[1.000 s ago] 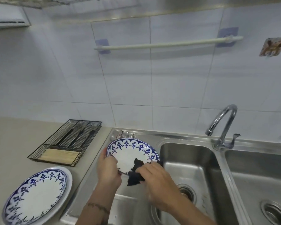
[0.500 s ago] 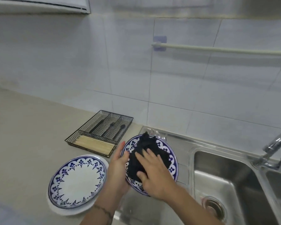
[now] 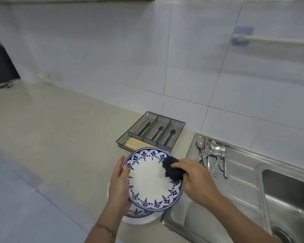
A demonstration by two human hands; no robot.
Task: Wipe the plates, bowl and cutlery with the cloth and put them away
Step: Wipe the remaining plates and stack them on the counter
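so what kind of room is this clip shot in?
Most likely a home kitchen: a steel sink set into a counter against a tiled wall, a wire cutlery tray on the counter, and spoons lying on the sink's drainboard.

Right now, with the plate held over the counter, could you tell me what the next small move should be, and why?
Probably lower the held plate onto the plates on the counter. The left hand grips its rim directly above them, and the dark cloth in the right hand sits at the plate's far-right edge, which suggests wiping is nearly finished. The spoons by the sink would follow.
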